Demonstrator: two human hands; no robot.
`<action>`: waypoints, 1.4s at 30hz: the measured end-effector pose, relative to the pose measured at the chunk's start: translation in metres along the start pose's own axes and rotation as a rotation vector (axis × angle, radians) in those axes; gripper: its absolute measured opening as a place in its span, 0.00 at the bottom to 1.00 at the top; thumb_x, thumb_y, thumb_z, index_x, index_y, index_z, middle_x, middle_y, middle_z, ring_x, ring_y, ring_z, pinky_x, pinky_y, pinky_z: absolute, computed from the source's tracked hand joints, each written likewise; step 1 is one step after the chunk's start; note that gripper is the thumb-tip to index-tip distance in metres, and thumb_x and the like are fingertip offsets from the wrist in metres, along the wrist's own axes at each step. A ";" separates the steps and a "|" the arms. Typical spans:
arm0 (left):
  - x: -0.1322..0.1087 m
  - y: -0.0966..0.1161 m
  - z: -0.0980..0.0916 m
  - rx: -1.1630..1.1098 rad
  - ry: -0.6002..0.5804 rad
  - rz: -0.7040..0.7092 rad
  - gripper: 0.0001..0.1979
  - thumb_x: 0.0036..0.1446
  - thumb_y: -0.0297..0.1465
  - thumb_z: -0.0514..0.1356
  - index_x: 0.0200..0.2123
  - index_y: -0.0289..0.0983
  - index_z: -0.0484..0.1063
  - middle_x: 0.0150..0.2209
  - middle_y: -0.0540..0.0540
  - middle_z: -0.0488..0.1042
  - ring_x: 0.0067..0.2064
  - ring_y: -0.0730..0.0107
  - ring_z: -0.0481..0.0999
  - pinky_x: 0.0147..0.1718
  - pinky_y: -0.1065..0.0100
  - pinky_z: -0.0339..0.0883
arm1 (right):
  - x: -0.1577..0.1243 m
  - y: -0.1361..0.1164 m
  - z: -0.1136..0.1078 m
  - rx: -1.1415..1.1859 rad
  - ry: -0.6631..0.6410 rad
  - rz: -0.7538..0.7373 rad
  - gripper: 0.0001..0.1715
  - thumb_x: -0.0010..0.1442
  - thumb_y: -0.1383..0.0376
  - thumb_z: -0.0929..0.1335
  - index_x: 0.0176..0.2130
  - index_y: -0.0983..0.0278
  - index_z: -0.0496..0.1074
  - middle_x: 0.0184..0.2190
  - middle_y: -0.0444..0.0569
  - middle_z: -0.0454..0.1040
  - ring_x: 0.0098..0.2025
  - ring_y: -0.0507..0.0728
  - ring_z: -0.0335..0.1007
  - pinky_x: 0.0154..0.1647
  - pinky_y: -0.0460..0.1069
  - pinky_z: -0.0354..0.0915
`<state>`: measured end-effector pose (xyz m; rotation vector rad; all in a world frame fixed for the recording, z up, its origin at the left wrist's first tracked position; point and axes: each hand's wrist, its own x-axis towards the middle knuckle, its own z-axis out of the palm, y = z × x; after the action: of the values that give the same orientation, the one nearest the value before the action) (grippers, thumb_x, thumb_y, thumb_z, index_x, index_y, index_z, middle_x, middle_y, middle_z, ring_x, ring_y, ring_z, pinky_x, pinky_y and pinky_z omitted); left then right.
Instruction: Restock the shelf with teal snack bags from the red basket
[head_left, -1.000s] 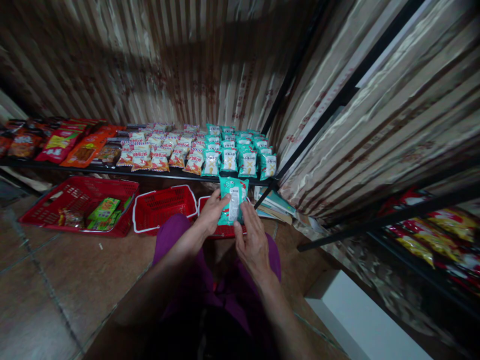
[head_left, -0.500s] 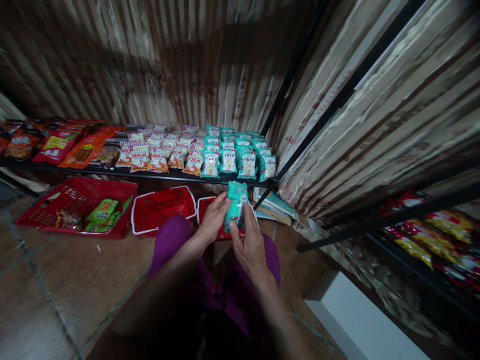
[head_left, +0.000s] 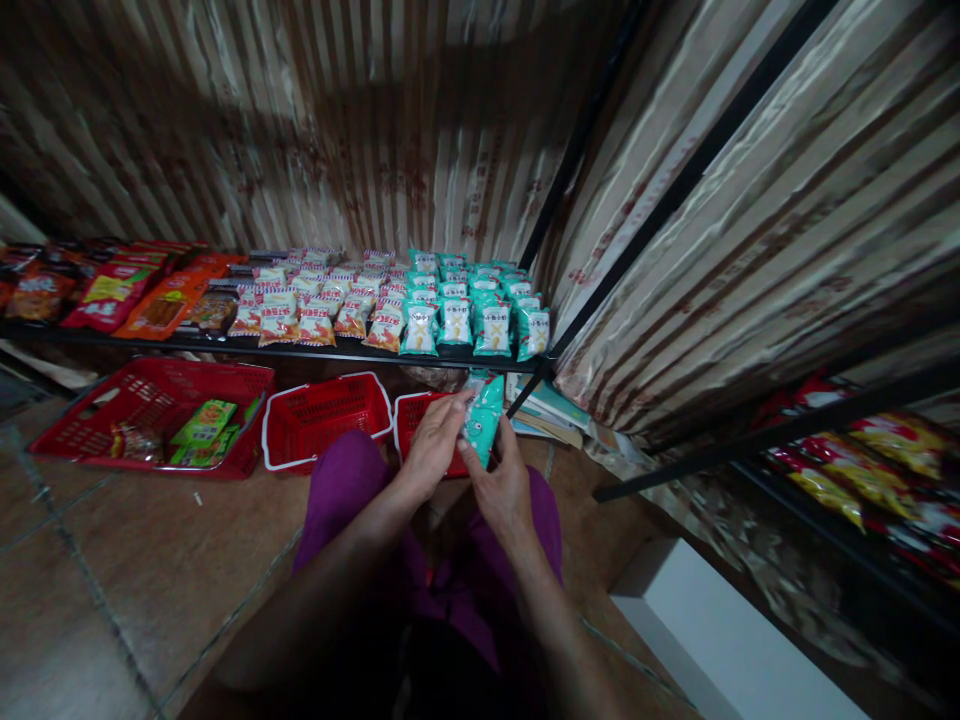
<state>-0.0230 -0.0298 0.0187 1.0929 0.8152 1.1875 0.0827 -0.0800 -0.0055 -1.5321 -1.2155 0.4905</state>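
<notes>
Between my two hands is a teal snack packet (head_left: 484, 424), held over the small red basket (head_left: 411, 412) just below the shelf edge. My left hand (head_left: 435, 440) grips the packet's left side. From the right, my right hand (head_left: 501, 482) holds its lower right part, thumb on the front. Rows of teal and white packets (head_left: 493, 328) stand on the right end of the low black shelf (head_left: 345, 350). Beside them on the left are white and orange packets (head_left: 316, 320), several rows deep.
A large red basket (head_left: 150, 375) with green packets (head_left: 204, 432) and a white-rimmed red basket (head_left: 327, 420) sit on the floor. Flat papers (head_left: 551, 405) lie by the black shelf post. Lower right is a white box (head_left: 720, 620); red-yellow packets (head_left: 832, 480) fill another shelf.
The teal packet has moved slightly right and turned, so a different part of its surface shows. My left hand has shifted a little right with it, and my right-hand fingers now wrap its right side.
</notes>
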 end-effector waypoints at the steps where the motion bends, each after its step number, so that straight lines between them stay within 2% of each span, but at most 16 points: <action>1: 0.000 0.000 -0.001 0.021 -0.001 0.005 0.13 0.57 0.39 0.60 0.44 0.44 0.77 0.52 0.47 0.72 0.58 0.60 0.65 0.58 0.63 0.55 | 0.001 0.003 0.000 0.033 0.007 0.021 0.38 0.54 0.56 0.69 0.61 0.64 0.59 0.52 0.56 0.72 0.49 0.60 0.71 0.51 0.57 0.66; 5: 0.004 -0.005 -0.003 0.052 0.050 -0.009 0.15 0.54 0.38 0.62 0.45 0.42 0.75 0.49 0.46 0.73 0.52 0.60 0.70 0.53 0.63 0.61 | 0.004 0.011 0.001 0.277 0.042 0.174 0.37 0.52 0.56 0.69 0.58 0.64 0.62 0.54 0.55 0.70 0.51 0.61 0.70 0.54 0.60 0.64; 9: 0.006 -0.015 -0.005 -0.033 0.150 -0.102 0.18 0.47 0.36 0.67 0.43 0.39 0.74 0.43 0.45 0.75 0.45 0.62 0.73 0.46 0.65 0.64 | 0.007 0.009 0.001 0.626 0.039 0.354 0.32 0.51 0.57 0.69 0.54 0.63 0.66 0.49 0.53 0.74 0.47 0.61 0.74 0.48 0.58 0.69; 13: 0.004 -0.021 -0.008 -0.133 0.057 -0.210 0.18 0.46 0.40 0.67 0.39 0.36 0.75 0.38 0.45 0.77 0.39 0.65 0.74 0.40 0.67 0.65 | 0.009 0.003 -0.004 0.738 0.008 0.458 0.26 0.47 0.59 0.72 0.47 0.63 0.72 0.44 0.52 0.77 0.42 0.61 0.76 0.42 0.57 0.72; 17: 0.004 -0.019 -0.010 -0.162 -0.016 -0.281 0.20 0.43 0.42 0.68 0.36 0.34 0.75 0.35 0.46 0.77 0.36 0.67 0.74 0.38 0.67 0.65 | 0.011 -0.001 -0.007 0.762 -0.001 0.516 0.25 0.44 0.57 0.74 0.42 0.64 0.74 0.41 0.52 0.79 0.38 0.60 0.76 0.37 0.54 0.73; 21: 0.005 -0.016 -0.010 -0.206 -0.021 -0.307 0.24 0.41 0.41 0.70 0.39 0.33 0.74 0.36 0.45 0.77 0.35 0.68 0.75 0.38 0.68 0.66 | 0.012 -0.006 -0.008 0.739 0.043 0.519 0.26 0.40 0.56 0.76 0.39 0.63 0.75 0.37 0.48 0.80 0.38 0.58 0.76 0.38 0.51 0.72; 24: 0.006 -0.014 -0.010 -0.237 -0.032 -0.313 0.24 0.40 0.41 0.70 0.39 0.33 0.73 0.35 0.45 0.78 0.34 0.69 0.75 0.36 0.69 0.67 | 0.013 -0.007 -0.010 0.698 -0.007 0.519 0.28 0.39 0.55 0.77 0.40 0.63 0.75 0.37 0.47 0.79 0.37 0.57 0.75 0.35 0.49 0.71; 27: 0.006 -0.014 -0.009 -0.234 -0.045 -0.337 0.23 0.40 0.42 0.71 0.36 0.32 0.74 0.33 0.44 0.78 0.32 0.69 0.76 0.33 0.69 0.68 | 0.013 -0.003 -0.013 0.626 -0.072 0.540 0.29 0.40 0.53 0.76 0.41 0.64 0.76 0.39 0.48 0.79 0.34 0.56 0.74 0.28 0.47 0.70; 33: 0.008 -0.019 -0.003 -0.243 0.067 -0.368 0.21 0.43 0.40 0.70 0.35 0.31 0.73 0.32 0.43 0.78 0.30 0.67 0.77 0.32 0.68 0.70 | 0.011 0.001 -0.011 0.586 -0.066 0.535 0.32 0.43 0.50 0.74 0.45 0.63 0.74 0.42 0.49 0.77 0.34 0.54 0.72 0.23 0.44 0.67; 38: 0.011 -0.022 0.000 -0.269 0.086 -0.350 0.19 0.45 0.39 0.69 0.35 0.31 0.73 0.32 0.42 0.79 0.29 0.68 0.77 0.31 0.69 0.70 | 0.010 -0.001 -0.010 0.621 -0.088 0.526 0.31 0.40 0.54 0.76 0.44 0.62 0.74 0.43 0.47 0.76 0.33 0.51 0.70 0.23 0.43 0.65; 42: 0.013 -0.026 0.001 -0.254 0.092 -0.383 0.19 0.45 0.39 0.69 0.34 0.31 0.72 0.30 0.43 0.78 0.27 0.69 0.76 0.29 0.69 0.71 | 0.010 0.011 -0.008 0.595 -0.060 0.518 0.33 0.38 0.55 0.76 0.44 0.64 0.74 0.40 0.48 0.76 0.29 0.50 0.67 0.21 0.42 0.60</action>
<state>-0.0112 -0.0182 -0.0055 0.6428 0.8720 0.9880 0.0981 -0.0744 -0.0098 -1.2944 -0.6096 1.1331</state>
